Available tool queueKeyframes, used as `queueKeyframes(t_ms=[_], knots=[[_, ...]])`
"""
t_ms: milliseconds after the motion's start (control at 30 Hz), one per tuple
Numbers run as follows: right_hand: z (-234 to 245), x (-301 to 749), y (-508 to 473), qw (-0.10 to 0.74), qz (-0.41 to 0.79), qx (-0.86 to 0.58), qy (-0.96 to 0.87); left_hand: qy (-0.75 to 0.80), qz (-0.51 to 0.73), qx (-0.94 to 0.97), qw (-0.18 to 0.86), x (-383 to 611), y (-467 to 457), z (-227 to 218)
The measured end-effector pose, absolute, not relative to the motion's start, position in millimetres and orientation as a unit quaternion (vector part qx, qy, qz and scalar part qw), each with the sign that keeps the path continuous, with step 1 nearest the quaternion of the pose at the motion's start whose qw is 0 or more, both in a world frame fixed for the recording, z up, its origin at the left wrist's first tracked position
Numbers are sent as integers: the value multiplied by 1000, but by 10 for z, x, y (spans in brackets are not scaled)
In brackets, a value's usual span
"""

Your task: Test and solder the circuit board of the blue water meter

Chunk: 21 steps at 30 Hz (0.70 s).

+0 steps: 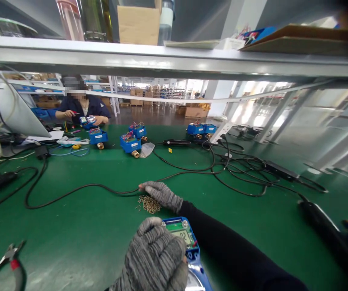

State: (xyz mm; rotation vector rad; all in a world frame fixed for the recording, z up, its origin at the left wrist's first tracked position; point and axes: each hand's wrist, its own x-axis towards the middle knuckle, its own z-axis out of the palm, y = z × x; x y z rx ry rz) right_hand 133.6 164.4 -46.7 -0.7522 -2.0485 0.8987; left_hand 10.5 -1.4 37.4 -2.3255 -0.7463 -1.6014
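Across the green tabletop (79,226) lie pliers (11,255) at left, then a heap of small screws (150,205). Next, the left hand (155,258) curls closed around a blue meter (192,254), while beyond it the right hand (161,195) bunches its fingertips at the heap; whether they pinch a screw, I cannot tell. Display (183,237) showing at the right, the meter is best kept steady while screws are taken singly.
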Motion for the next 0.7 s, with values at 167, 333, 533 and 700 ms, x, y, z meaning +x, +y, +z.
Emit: queueKeyframes(t_ms=[167,333,533,700], knots=[[-125,1625,1838,473,345,-408,-701,-255,-546,-788,127,93,-14,371],[-45,1571,1774,480,267,-451,-704,-225,-513,-812,164,-18,20,272],[-122,1363,1664,410,283,-437,-748,-230,-485,-825,174,-62,76,234],[93,2183,1748,410,227,-531,-706,-228,-491,-820,185,-66,80,206]])
